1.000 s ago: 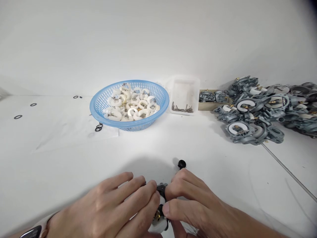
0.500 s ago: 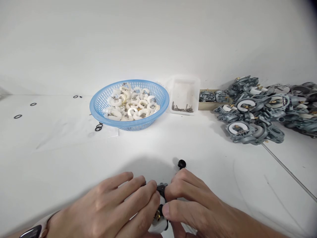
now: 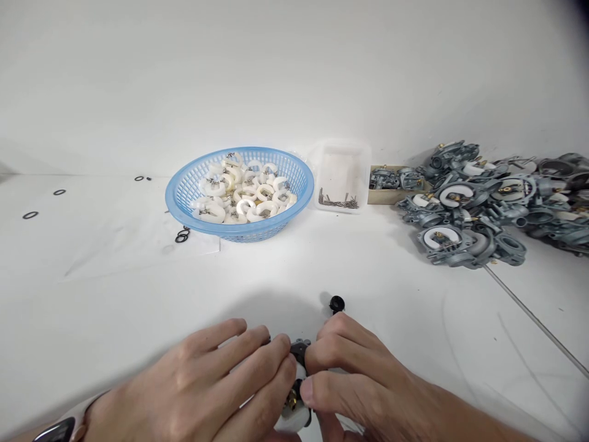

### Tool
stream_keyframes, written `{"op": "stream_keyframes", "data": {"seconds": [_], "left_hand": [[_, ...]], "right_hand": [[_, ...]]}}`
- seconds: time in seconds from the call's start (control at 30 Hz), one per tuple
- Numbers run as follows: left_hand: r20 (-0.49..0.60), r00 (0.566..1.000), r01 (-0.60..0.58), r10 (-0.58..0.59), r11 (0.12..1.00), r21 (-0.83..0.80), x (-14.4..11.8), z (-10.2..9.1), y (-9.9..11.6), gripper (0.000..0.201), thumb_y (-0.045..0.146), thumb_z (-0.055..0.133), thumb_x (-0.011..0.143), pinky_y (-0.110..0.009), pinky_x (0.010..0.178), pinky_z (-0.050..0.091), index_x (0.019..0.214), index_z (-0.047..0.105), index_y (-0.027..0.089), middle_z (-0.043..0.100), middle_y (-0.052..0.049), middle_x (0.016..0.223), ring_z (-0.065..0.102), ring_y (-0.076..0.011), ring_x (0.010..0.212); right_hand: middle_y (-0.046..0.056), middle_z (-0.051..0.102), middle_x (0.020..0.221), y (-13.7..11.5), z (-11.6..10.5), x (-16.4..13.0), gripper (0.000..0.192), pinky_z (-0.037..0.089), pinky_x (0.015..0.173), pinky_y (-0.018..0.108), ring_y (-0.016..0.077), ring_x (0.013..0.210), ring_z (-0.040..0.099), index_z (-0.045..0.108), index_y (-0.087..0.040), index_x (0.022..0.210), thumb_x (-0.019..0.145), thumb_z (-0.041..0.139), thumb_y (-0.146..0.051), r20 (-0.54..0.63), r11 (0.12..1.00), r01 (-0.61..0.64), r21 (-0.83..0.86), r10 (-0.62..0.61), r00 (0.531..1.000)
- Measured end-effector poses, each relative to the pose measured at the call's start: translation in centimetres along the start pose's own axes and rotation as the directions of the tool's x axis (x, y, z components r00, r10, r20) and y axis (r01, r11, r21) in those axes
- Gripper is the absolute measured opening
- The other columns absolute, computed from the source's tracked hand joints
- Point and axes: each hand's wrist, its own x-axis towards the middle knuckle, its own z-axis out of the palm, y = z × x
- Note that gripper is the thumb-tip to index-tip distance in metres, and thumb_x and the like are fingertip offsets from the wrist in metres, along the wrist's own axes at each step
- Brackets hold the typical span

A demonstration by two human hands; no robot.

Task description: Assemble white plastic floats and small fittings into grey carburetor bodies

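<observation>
A small carburettor part [image 3: 297, 393] is gripped between the left hand [image 3: 216, 380] and right hand [image 3: 363, 380], its fitting unfinished, many white floats [image 3: 239, 193] left in the basket [image 3: 184, 196].

No legible text, label, brand, number or sign is found anywhere in the view. Nothing printed is seen on the blue basket [image 3: 181, 196], on the clear plastic tray [image 3: 343, 161] or on the small cardboard box [image 3: 378, 196]. Any cast marks on the grey metal parts [image 3: 464, 215] are too small and blurred to be read. The face of the wristwatch [image 3: 57, 430], at the lower left edge, is dark and cut off; nothing can be read on it.
</observation>
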Motion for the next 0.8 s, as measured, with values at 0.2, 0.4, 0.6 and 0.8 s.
{"op": "stream_keyframes", "data": {"seconds": [0.2,0.4,0.6,0.8], "left_hand": [[-0.007,1.000,-0.004,0.004,1.000,-0.002,0.05,0.02,-0.04,0.036,0.045,0.057,0.115,-0.027,0.080,0.071,0.101,0.086,0.028,0.089,0.008,0.110,0.083,-0.0142,0.092],[-0.023,1.000,0.003,-0.003,1.000,0.004,-0.05,0.09,0.11,0.042,0.043,0.052,0.117,-0.026,0.080,0.070,0.097,0.087,0.029,0.089,0.008,0.109,0.083,-0.0150,0.090],[-0.005,1.000,0.005,-0.005,1.000,-0.020,0.04,0.05,0.08,0.039,0.042,0.052,0.118,-0.027,0.084,0.068,0.101,0.084,0.026,0.089,0.007,0.109,0.082,-0.0146,0.090],[-0.023,1.000,0.007,-0.008,0.998,-0.059,0.18,-0.04,-0.17,0.037,0.043,0.055,0.117,-0.029,0.083,0.065,0.100,0.081,0.022,0.089,0.006,0.106,0.079,-0.0134,0.083]], "right_hand": [[0.001,0.069,0.097,-0.01,0.04,0.11,0.016,0.054,0.089,0.033,0.0164,0.090,0.065,0.059,-0.021,0.123,0.112,0.055,-0.010,0.003,1.000,-0.009,0.016,0.009,1.000],[0.001,0.068,0.098,-0.03,-0.22,-0.10,0.019,0.054,0.090,0.032,0.0155,0.091,0.063,0.058,-0.021,0.125,0.112,0.054,-0.007,0.027,1.000,-0.013,0.017,0.012,1.000],[0.001,0.068,0.096,0.10,-0.03,-0.24,0.018,0.055,0.092,0.032,0.0170,0.092,0.064,0.060,-0.021,0.125,0.111,0.059,-0.010,0.005,1.000,-0.011,0.010,0.011,1.000],[0.001,0.070,0.098,0.14,-0.10,-0.15,0.020,0.056,0.090,0.031,0.0161,0.090,0.064,0.060,-0.020,0.125,0.110,0.059,-0.008,0.021,1.000,0.004,0.016,-0.005,1.000]]}}
